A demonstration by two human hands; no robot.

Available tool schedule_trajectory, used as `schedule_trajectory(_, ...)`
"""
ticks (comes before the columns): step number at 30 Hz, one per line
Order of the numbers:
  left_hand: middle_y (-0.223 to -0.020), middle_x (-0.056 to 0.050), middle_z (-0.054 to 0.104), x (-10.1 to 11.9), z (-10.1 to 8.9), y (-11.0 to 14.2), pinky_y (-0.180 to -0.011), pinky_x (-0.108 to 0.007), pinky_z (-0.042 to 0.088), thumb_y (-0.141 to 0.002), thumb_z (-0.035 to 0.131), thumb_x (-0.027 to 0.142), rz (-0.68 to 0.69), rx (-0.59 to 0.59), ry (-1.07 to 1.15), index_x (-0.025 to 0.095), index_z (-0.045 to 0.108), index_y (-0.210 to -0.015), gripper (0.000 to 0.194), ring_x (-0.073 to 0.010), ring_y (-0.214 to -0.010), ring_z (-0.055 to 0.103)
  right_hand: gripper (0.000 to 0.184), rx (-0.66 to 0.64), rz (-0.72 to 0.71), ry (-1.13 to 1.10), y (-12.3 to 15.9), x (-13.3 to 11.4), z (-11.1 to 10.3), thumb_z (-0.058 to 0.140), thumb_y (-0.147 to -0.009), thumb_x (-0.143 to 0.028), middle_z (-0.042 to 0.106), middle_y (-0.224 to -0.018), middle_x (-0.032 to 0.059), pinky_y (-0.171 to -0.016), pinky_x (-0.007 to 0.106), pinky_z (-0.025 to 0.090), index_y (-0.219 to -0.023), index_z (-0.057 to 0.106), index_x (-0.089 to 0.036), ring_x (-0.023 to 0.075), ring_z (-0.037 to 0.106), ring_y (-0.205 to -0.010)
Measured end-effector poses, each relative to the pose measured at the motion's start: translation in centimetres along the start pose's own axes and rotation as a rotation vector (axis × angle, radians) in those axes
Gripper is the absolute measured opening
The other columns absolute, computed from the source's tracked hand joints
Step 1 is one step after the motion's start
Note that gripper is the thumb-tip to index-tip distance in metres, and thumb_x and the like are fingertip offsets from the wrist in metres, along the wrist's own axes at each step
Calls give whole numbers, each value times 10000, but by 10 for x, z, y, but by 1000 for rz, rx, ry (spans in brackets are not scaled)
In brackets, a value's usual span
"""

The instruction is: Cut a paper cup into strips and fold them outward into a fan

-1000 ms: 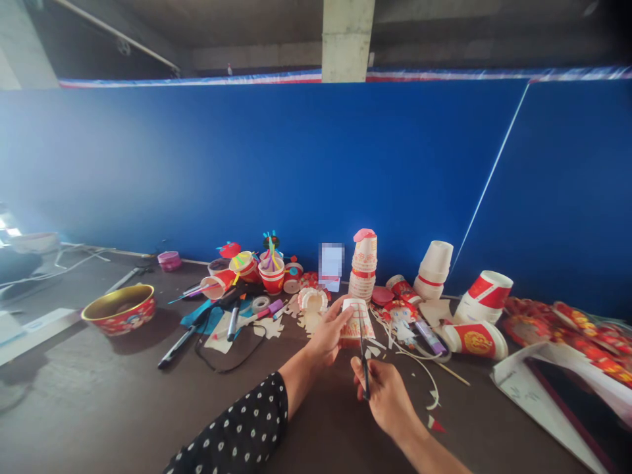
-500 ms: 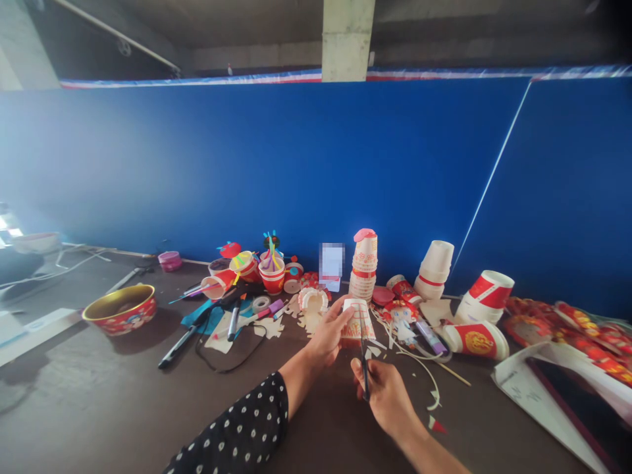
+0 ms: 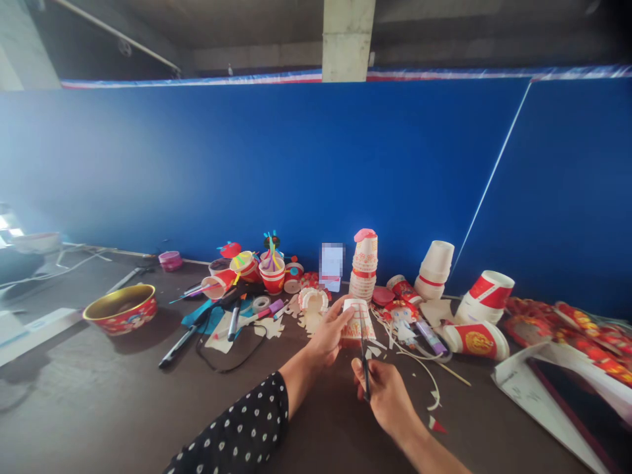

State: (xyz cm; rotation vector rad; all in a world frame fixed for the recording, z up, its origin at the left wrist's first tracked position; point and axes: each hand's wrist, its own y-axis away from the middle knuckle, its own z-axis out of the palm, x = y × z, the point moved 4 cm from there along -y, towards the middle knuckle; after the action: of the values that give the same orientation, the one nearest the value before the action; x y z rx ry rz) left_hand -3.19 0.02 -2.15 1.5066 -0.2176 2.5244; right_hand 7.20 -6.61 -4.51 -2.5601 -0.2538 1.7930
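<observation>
My left hand [image 3: 330, 334] is closed on a white paper cup [image 3: 353, 318] with a red-orange print, its thumb lying across the near side. In my right hand [image 3: 384, 387] is a pair of scissors [image 3: 366, 378] with dark handles. The scissor blades point away from me and lie against the cup's wall; whether they are parted I cannot make out. Small white paper scraps [image 3: 374, 352] are on the table just right of the cup. Behind the cup rises a stack of printed paper cups [image 3: 363, 276] topped with something pink.
At left stands a red bowl with a gold inside [image 3: 121, 316]. Markers [image 3: 234, 324], a tape roll [image 3: 260, 303] and decorated cups [image 3: 272, 276] lie left of my hands. Rightward are a doll figure [image 3: 402, 322], white cups [image 3: 434, 268], a fallen red cup [image 3: 476, 340] and a dark tablet [image 3: 582, 408].
</observation>
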Motion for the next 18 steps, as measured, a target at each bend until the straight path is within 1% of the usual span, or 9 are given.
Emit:
schedule_trajectory(3,-920,-61,617,0,-2,-1,-461,-249,489,-752,600,386,7,3,1,266,434,-1230,520,-176,-634,621,539,7,2,-16,1,-1,0,457,-710,-680,498,-423,-11,-460,231,314,-501,493,-184,113,459,-424)
schedule_trajectory(6,-931,-61,615,0,-3,-1,-464,-247,489,-749,602,397,14,0,-3,268,447,-1219,512,-177,-643,621,541,25,-1,-10,2,-8,-2,463,-702,-683,494,-415,-13,-462,234,321,-490,498,-187,115,466,-418)
schedule_trajectory(10,-932,-54,620,1,-4,0,-484,-240,491,-747,609,398,20,2,4,281,462,-1208,498,-164,-642,620,561,41,30,-20,3,-16,-4,463,-668,-716,469,-393,-20,-447,236,320,-461,480,-195,114,455,-400)
schedule_trajectory(15,-943,-56,629,1,-4,0,-500,-245,485,-763,591,398,16,4,14,294,454,-1231,498,-167,-655,618,563,57,21,-24,2,-14,-3,454,-673,-720,461,-386,-20,-454,239,331,-460,470,-199,115,456,-401)
schedule_trajectory(18,-949,-56,635,0,-5,0,-536,-260,484,-797,543,419,-19,19,61,300,438,-1257,487,-169,-671,620,565,58,34,-35,2,-12,-3,459,-664,-726,463,-390,-18,-455,241,341,-462,471,-199,116,459,-406)
